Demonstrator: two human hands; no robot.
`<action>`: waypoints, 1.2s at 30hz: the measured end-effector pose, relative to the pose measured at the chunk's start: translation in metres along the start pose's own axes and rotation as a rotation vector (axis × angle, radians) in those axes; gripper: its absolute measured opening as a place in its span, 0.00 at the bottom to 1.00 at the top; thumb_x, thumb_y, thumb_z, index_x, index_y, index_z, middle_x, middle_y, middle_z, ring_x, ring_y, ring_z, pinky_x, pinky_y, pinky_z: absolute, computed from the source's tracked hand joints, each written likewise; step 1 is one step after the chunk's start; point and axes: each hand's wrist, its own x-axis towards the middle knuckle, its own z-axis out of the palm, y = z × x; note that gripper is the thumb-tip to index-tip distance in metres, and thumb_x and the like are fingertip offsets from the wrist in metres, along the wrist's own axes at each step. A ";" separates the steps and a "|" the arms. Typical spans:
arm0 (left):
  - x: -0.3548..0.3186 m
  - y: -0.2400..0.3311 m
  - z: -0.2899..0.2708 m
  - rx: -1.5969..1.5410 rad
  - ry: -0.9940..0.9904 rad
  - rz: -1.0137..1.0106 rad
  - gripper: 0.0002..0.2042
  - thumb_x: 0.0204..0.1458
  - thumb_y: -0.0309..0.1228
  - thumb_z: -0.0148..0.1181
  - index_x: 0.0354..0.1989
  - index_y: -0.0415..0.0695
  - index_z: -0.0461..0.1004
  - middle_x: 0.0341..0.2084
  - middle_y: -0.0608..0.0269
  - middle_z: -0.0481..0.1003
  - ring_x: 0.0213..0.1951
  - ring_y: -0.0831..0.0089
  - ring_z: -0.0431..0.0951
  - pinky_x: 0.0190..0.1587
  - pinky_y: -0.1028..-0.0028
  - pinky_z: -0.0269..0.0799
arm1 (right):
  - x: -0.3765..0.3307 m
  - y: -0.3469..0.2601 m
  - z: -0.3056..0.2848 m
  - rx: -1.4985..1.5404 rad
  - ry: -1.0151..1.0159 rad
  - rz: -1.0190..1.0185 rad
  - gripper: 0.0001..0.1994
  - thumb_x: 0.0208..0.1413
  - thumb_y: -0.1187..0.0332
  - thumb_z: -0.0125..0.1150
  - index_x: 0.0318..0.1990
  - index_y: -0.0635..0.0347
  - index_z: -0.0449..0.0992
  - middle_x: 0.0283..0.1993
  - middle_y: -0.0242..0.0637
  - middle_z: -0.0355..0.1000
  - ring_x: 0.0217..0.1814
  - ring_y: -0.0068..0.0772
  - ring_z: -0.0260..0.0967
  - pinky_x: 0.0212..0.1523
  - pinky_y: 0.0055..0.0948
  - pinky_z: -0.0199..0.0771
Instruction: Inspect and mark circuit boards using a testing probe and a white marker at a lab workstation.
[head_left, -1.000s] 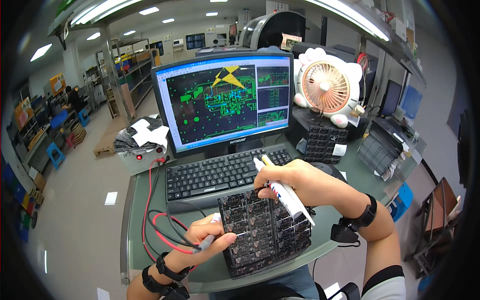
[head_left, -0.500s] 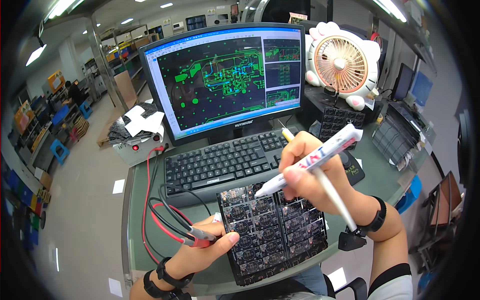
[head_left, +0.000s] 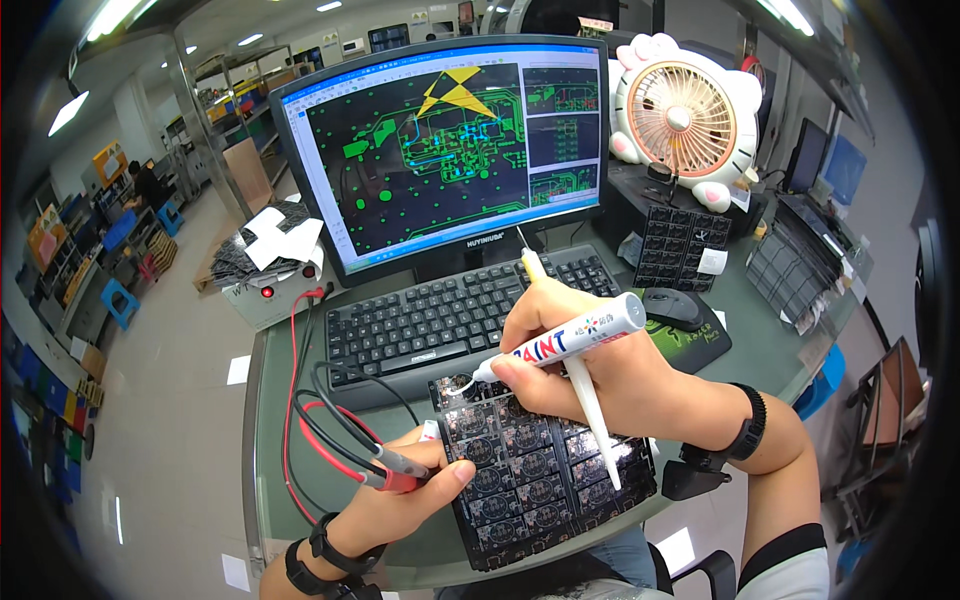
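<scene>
A black circuit board panel (head_left: 535, 480) with rows of small round-patterned boards is tilted over the desk's front edge. Gripping its left edge is my left hand (head_left: 420, 490), thumb on top. That hand also holds a red and a black test lead (head_left: 385, 468). My right hand (head_left: 590, 375) is closed on a white paint marker (head_left: 575, 340), whose tip is at the panel's upper left corner. A curved white stroke (head_left: 460, 387) shows there. A slim white pen-like tool (head_left: 593, 425) with a yellow collar and needle tip passes between the right fingers, pointing away from me.
Beyond the panel lie a keyboard (head_left: 470, 310) and a monitor (head_left: 430, 160) showing a green circuit layout. At left stands a box with a lit red button (head_left: 268, 293), its leads looping over the desk. A mouse (head_left: 672, 308), another board panel (head_left: 682, 248) and a fan (head_left: 685, 125) are at right.
My right hand has moved left, bringing the marker tip to the panel's upper left corner, where a white stroke now shows. Yellow shapes have appeared on the screen. My left hand keeps its grip.
</scene>
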 end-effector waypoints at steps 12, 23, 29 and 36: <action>-0.001 -0.013 0.001 0.096 0.027 0.050 0.16 0.53 0.31 0.60 0.18 0.36 0.65 0.20 0.61 0.65 0.25 0.73 0.62 0.28 0.70 0.57 | -0.005 -0.011 -0.022 -0.076 0.019 -0.076 0.07 0.54 0.71 0.60 0.36 0.61 0.69 0.29 0.33 0.69 0.30 0.20 0.68 0.29 0.22 0.68; 0.016 0.032 -0.014 0.235 0.127 0.373 0.12 0.49 0.25 0.60 0.18 0.36 0.66 0.24 0.57 0.64 0.26 0.69 0.62 0.28 0.70 0.58 | -0.011 -0.014 -0.091 -0.149 -0.309 0.182 0.12 0.61 0.61 0.54 0.44 0.58 0.70 0.31 0.39 0.73 0.32 0.41 0.73 0.35 0.30 0.69; 0.009 0.051 -0.024 0.331 0.218 0.343 0.13 0.54 0.29 0.56 0.20 0.36 0.67 0.23 0.59 0.64 0.26 0.72 0.61 0.29 0.72 0.57 | -0.017 -0.030 -0.103 0.006 -0.283 0.487 0.09 0.59 0.64 0.57 0.41 0.58 0.71 0.28 0.30 0.69 0.28 0.18 0.68 0.26 0.22 0.70; -0.001 0.036 -0.035 -0.706 0.274 0.242 0.20 0.59 0.44 0.37 0.26 0.41 0.67 0.28 0.61 0.64 0.36 0.66 0.68 0.46 0.55 0.70 | -0.068 -0.008 -0.093 -0.024 0.238 0.137 0.06 0.56 0.76 0.58 0.40 0.63 0.72 0.34 0.35 0.74 0.34 0.18 0.71 0.32 0.20 0.76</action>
